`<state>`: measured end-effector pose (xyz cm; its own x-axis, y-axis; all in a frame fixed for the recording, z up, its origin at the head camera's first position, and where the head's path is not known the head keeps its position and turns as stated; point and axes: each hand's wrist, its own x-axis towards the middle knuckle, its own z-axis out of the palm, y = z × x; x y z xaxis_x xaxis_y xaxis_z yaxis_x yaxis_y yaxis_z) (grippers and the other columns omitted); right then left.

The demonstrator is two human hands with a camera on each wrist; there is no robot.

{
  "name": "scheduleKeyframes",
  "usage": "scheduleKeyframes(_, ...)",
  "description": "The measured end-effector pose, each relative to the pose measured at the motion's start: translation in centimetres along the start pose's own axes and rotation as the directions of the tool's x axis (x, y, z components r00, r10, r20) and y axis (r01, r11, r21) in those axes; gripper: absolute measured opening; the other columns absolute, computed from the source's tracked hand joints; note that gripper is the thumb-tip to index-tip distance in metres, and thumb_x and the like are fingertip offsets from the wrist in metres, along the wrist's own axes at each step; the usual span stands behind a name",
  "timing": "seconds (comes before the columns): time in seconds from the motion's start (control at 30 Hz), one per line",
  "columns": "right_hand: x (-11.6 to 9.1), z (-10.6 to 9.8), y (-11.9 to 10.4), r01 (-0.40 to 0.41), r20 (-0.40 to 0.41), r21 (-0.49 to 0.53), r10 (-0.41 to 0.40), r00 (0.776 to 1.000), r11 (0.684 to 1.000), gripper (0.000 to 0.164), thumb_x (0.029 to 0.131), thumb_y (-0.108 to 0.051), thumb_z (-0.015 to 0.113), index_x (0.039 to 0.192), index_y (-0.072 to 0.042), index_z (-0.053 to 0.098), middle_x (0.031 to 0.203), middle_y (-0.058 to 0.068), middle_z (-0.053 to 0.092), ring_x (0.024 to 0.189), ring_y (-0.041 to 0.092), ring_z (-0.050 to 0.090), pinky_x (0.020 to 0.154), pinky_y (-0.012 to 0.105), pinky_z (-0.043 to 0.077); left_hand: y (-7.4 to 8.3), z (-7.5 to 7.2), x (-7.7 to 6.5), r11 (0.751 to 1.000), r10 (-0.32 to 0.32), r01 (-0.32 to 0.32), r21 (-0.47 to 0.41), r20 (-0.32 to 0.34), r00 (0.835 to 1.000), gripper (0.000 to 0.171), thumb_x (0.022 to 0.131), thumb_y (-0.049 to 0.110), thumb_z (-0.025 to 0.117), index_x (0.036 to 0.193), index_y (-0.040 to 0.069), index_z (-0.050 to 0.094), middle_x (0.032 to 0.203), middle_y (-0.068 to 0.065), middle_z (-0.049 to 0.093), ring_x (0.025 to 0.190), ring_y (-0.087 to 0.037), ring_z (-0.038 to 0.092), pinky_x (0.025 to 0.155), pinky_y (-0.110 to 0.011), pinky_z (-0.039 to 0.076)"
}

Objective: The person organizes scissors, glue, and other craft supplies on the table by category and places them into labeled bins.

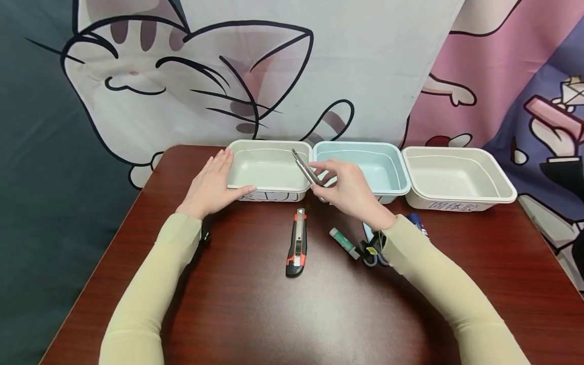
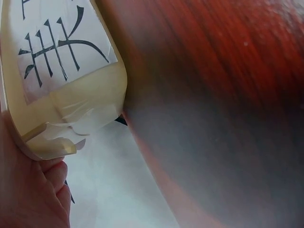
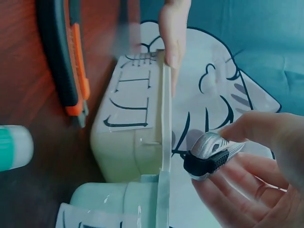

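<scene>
My left hand (image 1: 212,185) rests on the left end of a pale green-white bin (image 1: 264,170), fingers straight, thumb along the front rim. In the left wrist view, the bin's labelled front wall (image 2: 90,90) shows beside the hand. My right hand (image 1: 347,190) pinches a silver metal utility knife (image 3: 209,152) between thumb and fingers. A black piece sits at the knife's near end. It is tilted above the divide between this bin and the light blue bin (image 1: 385,170). On the table below lies a black and orange utility knife (image 1: 297,243).
A cream bin (image 1: 456,175) with a handwritten label stands at the right of the row. Near my right forearm lie a green and white glue stick (image 1: 344,243), scissors (image 1: 370,258) and a blue tube (image 1: 416,221), the latter two partly hidden. A cartoon cloth (image 1: 365,61) hangs behind.
</scene>
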<state>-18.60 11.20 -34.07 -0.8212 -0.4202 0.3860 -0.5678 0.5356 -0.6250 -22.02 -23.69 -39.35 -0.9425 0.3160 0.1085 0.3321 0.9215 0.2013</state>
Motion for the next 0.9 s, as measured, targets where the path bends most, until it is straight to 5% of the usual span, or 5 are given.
scheduleKeyframes(0.23, 2.5, 1.3, 0.5, -0.027, -0.03, 0.086, 0.029, 0.999, 0.996, 0.041, 0.087, -0.006, 0.074, 0.128, -0.009, 0.072, 0.105, 0.003, 0.071, 0.083, 0.013, 0.071, 0.061, 0.028, 0.058, -0.1, 0.1, 0.1, 1.0, -0.003, 0.003, 0.001, 0.0, 1.0, 0.116, 0.088, 0.083, 0.045, 0.161, -0.002, 0.014, 0.169, -0.013, 0.007, 0.155, -0.026, 0.005, 0.124, -0.039, 0.001)
scheduleKeyframes(0.5, 5.8, 3.2, 0.8, -0.106, 0.037, 0.113, 0.103, 0.994, 0.988, 0.042, 0.089, -0.009, 0.076, 0.131, -0.013, 0.071, 0.106, 0.002, 0.07, 0.085, 0.014, 0.071, 0.058, 0.027, 0.055, 0.0, 0.1, 0.0, 1.0, -0.007, 0.007, -0.009, 0.003, 1.0, 0.117, 0.088, 0.083, 0.046, 0.161, -0.002, 0.014, 0.169, -0.013, 0.008, 0.155, -0.027, 0.005, 0.124, -0.037, -0.001)
scheduleKeyframes(0.7, 8.4, 5.1, 1.2, -0.112, 0.137, 0.024, 0.108, 0.985, 0.993, 0.04, 0.088, -0.007, 0.074, 0.127, -0.009, 0.072, 0.105, 0.002, 0.072, 0.081, 0.013, 0.071, 0.059, 0.027, 0.057, 0.0, 0.0, 0.0, 1.0, -0.006, 0.006, -0.002, 0.0, 1.0, 0.116, 0.088, 0.084, 0.045, 0.161, -0.002, 0.015, 0.169, -0.013, 0.008, 0.155, -0.027, 0.007, 0.124, -0.039, 0.001)
scheduleKeyframes(0.9, 10.0, 6.9, 2.1, -0.023, 0.23, -0.175, 0.064, 0.971, 0.984, 0.031, 0.085, -0.005, 0.075, 0.115, -0.011, 0.077, 0.095, 0.0, 0.073, 0.08, 0.013, 0.064, 0.069, 0.026, 0.052, 0.1, 0.0, 0.1, 1.0, -0.007, 0.007, -0.004, 0.002, 1.0, 0.117, 0.087, 0.084, 0.045, 0.161, -0.001, 0.015, 0.169, -0.013, 0.008, 0.155, -0.025, 0.005, 0.124, -0.041, 0.003)
